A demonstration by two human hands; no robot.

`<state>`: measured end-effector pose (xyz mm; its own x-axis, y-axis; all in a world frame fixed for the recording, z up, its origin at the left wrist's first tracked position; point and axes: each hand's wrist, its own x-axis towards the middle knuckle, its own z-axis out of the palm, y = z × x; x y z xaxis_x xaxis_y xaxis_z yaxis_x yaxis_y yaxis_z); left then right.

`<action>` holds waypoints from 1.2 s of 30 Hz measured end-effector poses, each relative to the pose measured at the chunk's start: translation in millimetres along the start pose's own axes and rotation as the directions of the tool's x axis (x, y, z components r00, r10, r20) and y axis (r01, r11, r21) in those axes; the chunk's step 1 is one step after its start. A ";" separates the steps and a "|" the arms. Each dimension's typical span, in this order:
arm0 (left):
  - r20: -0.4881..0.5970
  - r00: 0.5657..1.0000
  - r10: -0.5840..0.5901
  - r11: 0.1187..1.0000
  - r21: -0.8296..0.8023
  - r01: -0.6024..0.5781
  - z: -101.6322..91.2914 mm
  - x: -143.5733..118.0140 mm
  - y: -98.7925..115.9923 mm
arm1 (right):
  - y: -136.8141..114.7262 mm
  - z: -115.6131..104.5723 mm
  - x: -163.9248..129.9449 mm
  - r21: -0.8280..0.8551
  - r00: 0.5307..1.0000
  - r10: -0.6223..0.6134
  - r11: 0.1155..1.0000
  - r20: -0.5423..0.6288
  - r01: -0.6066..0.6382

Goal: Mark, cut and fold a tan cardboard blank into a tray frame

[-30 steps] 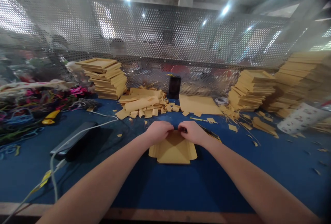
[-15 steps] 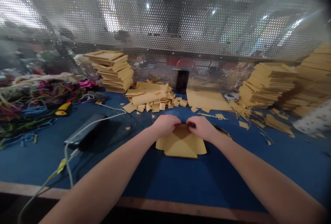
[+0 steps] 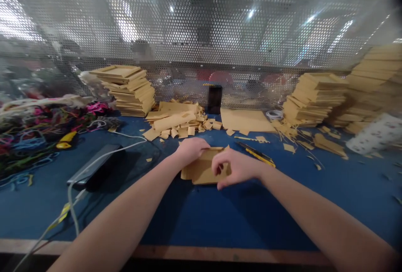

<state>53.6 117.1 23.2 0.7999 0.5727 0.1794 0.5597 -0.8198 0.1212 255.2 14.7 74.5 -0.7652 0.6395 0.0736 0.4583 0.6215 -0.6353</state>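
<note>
A tan cardboard blank [image 3: 201, 170] with flaps and cut corners lies on the blue table in front of me. Its far edge is folded up. My left hand [image 3: 192, 151] is closed on the far left part of that folded edge. Over the right side of the blank hovers my right hand [image 3: 237, 166], its fingers curved and thumb apart, with nothing visible in them. The hand hides the blank's right flap. Just beyond my right wrist lies a black and yellow utility knife [image 3: 257, 155].
Cardboard tray stacks stand at the back left [image 3: 132, 92] and right [image 3: 312, 100]. Cardboard scraps [image 3: 182, 121] and a flat sheet [image 3: 246, 120] lie between them. A black power adapter [image 3: 96, 165] with a white cable and tangled coloured yarn [image 3: 37, 125] occupy the left. A perforated metal screen [image 3: 188, 33] rises behind.
My right hand has left the blank's far edge and come toward me, fingers parted. The left hand stays on the folded edge. The utility knife now shows more fully.
</note>
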 end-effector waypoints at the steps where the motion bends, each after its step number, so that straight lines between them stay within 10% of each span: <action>1: -0.005 1.000 -0.013 1.000 0.005 0.013 -0.1 0.1 -1.3 | -6.1 1.1 0.5 0.047 0.995 -0.032 0.999 0.089 0.028; 16: 0.014 0.999 -0.044 0.997 0.059 0.043 5.9 5.1 0.5 | 2.5 23.3 7.7 -0.377 1.000 -0.022 0.926 0.002 0.021; 36: 0.044 0.998 0.048 0.989 0.141 -0.054 6.5 2.7 4.2 | 4.9 26.2 9.5 -0.239 0.995 0.096 0.966 -0.037 -0.102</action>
<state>59.5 115.2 17.9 0.8345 0.5325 0.1414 0.5411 -0.8405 -0.0279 238.3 12.0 51.9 -0.7004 0.7126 0.0409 0.6288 0.6432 -0.4369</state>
